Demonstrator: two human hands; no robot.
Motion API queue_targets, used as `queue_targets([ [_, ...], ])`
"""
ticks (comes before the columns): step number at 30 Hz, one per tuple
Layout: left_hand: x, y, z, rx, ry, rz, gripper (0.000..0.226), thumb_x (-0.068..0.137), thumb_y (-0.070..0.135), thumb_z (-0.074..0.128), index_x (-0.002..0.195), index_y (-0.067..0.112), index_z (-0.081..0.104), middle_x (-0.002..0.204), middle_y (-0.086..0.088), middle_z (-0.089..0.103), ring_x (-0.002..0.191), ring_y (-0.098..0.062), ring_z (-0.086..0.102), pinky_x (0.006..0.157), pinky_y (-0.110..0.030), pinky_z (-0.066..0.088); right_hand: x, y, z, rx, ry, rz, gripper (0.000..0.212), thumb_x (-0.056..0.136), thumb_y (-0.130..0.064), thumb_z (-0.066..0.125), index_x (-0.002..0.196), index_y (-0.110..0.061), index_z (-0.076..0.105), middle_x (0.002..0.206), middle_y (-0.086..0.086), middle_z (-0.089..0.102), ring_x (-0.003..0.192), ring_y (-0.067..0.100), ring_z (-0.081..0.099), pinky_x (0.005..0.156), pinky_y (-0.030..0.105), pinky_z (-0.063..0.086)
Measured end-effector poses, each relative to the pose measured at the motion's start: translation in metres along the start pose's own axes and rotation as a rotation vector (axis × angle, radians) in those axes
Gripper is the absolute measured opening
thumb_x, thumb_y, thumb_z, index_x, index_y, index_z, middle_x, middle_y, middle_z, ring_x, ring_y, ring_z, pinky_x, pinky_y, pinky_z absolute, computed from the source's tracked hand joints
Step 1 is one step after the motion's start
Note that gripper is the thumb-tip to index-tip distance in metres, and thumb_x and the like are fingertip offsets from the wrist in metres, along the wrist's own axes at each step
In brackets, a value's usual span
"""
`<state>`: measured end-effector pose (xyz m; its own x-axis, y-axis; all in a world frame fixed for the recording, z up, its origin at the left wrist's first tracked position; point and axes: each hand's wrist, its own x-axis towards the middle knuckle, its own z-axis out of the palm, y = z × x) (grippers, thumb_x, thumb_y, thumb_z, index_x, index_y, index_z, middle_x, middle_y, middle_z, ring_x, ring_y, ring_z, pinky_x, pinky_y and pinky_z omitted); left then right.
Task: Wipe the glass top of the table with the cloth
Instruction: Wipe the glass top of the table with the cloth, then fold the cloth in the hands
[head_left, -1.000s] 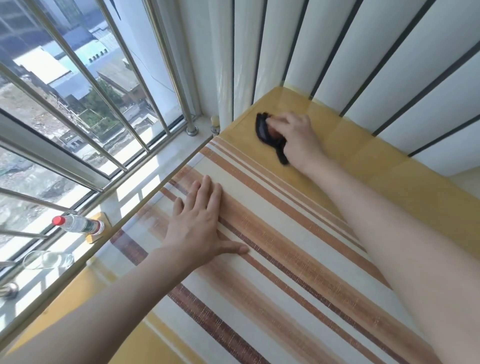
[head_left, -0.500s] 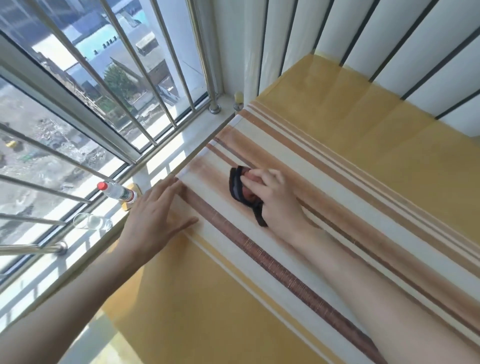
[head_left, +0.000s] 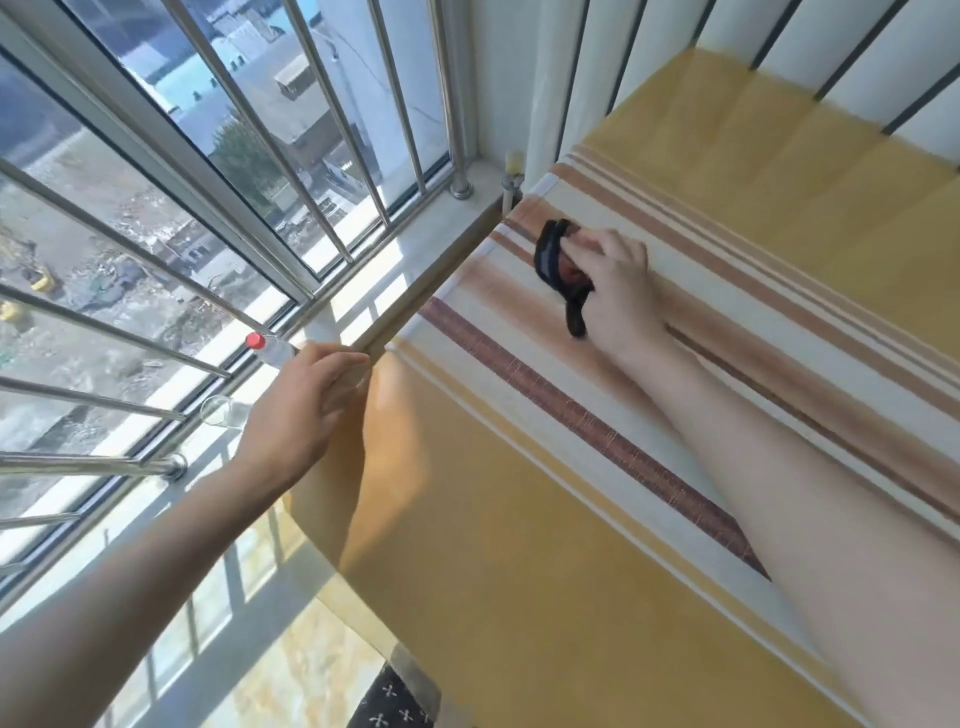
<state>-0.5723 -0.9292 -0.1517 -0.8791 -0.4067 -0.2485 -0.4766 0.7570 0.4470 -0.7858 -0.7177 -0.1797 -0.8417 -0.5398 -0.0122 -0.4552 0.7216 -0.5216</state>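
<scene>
The table top is glass over a yellow cloth with brown and cream stripes. My right hand presses a dark cloth flat on the striped band, close to the table's window-side edge. Part of the dark cloth sticks out past my fingers and a strip trails under my palm. My left hand rests at the table's left edge, fingers apart, holding nothing.
A window with steel bars runs along the left. On the sill lie a clear bottle with a red cap and a glass, right beside my left hand. White vertical blinds hang behind the table. Floor tiles show below.
My right hand slid the cloth from the far yellow corner toward me, then toward the window-side edge. My left hand left the table top and moved to its left edge.
</scene>
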Motion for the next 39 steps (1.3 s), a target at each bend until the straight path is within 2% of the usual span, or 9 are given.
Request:
queue_targets([
  [4, -0.011, -0.008, -0.003, 0.000, -0.017, 0.024, 0.032, 0.088, 0.011, 0.058, 0.119, 0.018, 0.060, 0.124, -0.004, 0.053, 0.110, -0.025, 0.053, 0.083, -0.036, 0.044, -0.053, -0.027, 0.018, 0.043, 0.012, -0.039, 0.060, 0.079, 0.019, 0.032, 0.131, -0.006, 0.047, 0.136, 0.011, 0.044, 0.121, 0.030, 0.030, 0.102, 0.033, 0.027],
  [9, -0.022, -0.008, -0.003, -0.011, -0.069, 0.062, 0.036, 0.088, 0.015, 0.058, 0.124, 0.019, 0.057, 0.131, -0.007, 0.049, 0.119, -0.026, 0.047, 0.095, -0.040, 0.042, -0.105, -0.068, 0.044, 0.035, -0.004, 0.008, 0.061, 0.076, 0.020, 0.039, 0.130, -0.007, 0.048, 0.133, 0.013, 0.046, 0.121, 0.031, 0.032, 0.103, 0.037, 0.030],
  [13, -0.037, -0.006, -0.001, 0.071, -0.125, 0.132, 0.043, 0.088, 0.019, 0.059, 0.130, 0.019, 0.051, 0.142, -0.011, 0.041, 0.128, -0.029, 0.039, 0.105, -0.041, 0.032, -0.141, -0.096, 0.053, 0.051, -0.034, 0.051, 0.062, 0.077, 0.019, 0.041, 0.132, -0.009, 0.047, 0.135, 0.011, 0.045, 0.124, 0.029, 0.030, 0.106, 0.039, 0.030],
  [19, -0.061, -0.001, -0.007, 0.064, -0.160, 0.175, 0.044, 0.090, 0.021, 0.055, 0.133, 0.018, 0.047, 0.143, -0.010, 0.040, 0.129, -0.027, 0.037, 0.106, -0.038, 0.031, -0.203, -0.134, 0.068, 0.101, -0.109, 0.124, 0.063, 0.078, 0.018, 0.042, 0.133, -0.013, 0.045, 0.138, 0.007, 0.041, 0.127, 0.029, 0.027, 0.109, 0.041, 0.028],
  [21, -0.074, 0.004, -0.011, 0.037, -0.183, 0.210, 0.044, 0.089, 0.019, 0.057, 0.133, 0.015, 0.047, 0.142, -0.011, 0.041, 0.130, -0.027, 0.037, 0.107, -0.037, 0.029, -0.221, -0.146, 0.065, 0.179, -0.143, 0.165, 0.062, 0.079, 0.017, 0.040, 0.134, -0.013, 0.045, 0.139, 0.005, 0.040, 0.126, 0.024, 0.027, 0.110, 0.034, 0.025],
  [24, -0.097, 0.018, -0.019, -0.061, -0.231, 0.275, 0.044, 0.089, 0.023, 0.057, 0.132, 0.013, 0.048, 0.139, -0.009, 0.044, 0.126, -0.024, 0.042, 0.103, -0.032, 0.033, -0.240, -0.157, 0.045, 0.448, -0.182, 0.394, 0.056, 0.084, 0.015, 0.039, 0.132, -0.013, 0.047, 0.134, 0.001, 0.043, 0.122, 0.016, 0.037, 0.103, 0.018, 0.025],
  [28, -0.122, 0.050, -0.026, -0.133, -0.290, 0.341, 0.051, 0.088, 0.037, 0.056, 0.134, 0.018, 0.043, 0.138, -0.003, 0.044, 0.116, -0.019, 0.051, 0.090, -0.028, 0.043, -0.267, -0.159, 0.009, 0.596, 0.006, 0.571, 0.041, 0.087, 0.000, 0.053, 0.125, -0.015, 0.054, 0.124, 0.002, 0.056, 0.114, 0.014, 0.051, 0.095, 0.021, 0.037],
  [32, -0.138, 0.090, -0.033, -0.219, -0.425, 0.390, 0.063, 0.084, 0.044, 0.059, 0.136, 0.015, 0.038, 0.132, -0.005, 0.050, 0.108, -0.019, 0.056, 0.088, -0.035, 0.049, -0.292, -0.164, -0.030, 0.700, 0.191, 0.624, 0.030, 0.087, -0.009, 0.059, 0.114, -0.018, 0.055, 0.107, -0.005, 0.062, 0.099, 0.007, 0.056, 0.072, 0.007, 0.041],
  [39, -0.169, 0.161, -0.041, -0.527, -0.645, 0.495, 0.027, 0.088, 0.028, 0.059, 0.101, 0.003, 0.059, 0.094, -0.013, 0.066, 0.088, -0.023, 0.063, 0.072, -0.019, 0.046, -0.342, -0.177, -0.087, 0.900, 0.505, 0.618, 0.008, 0.091, -0.023, 0.054, 0.099, -0.021, 0.056, 0.090, -0.001, 0.063, 0.076, 0.003, 0.057, 0.060, 0.011, 0.040],
])
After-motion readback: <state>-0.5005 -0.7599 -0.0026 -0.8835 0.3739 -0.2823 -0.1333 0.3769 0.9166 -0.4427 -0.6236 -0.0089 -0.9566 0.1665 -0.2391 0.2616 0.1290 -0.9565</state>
